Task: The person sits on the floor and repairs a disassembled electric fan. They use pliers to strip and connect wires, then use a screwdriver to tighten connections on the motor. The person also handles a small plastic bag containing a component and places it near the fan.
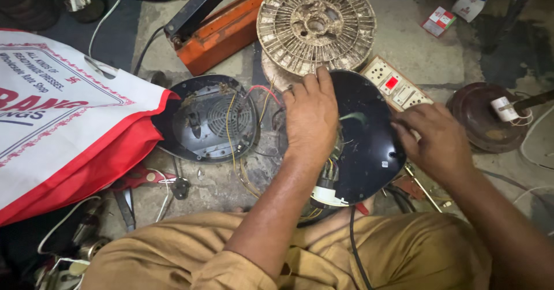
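On the floor between your knees lies a black oval cover [369, 134]. Your left hand [310, 116] rests flat on its left edge, fingers spread and pointing away, gripping nothing. Your right hand [437, 141] touches its right rim, fingers curled; whether it pinches anything cannot be told. Just left lies the open base [209, 118] with loose wires, beside a red-and-white bag [63, 117]. Beyond the cover sit a dusty grille [315, 23] and a switchboard [395, 86].
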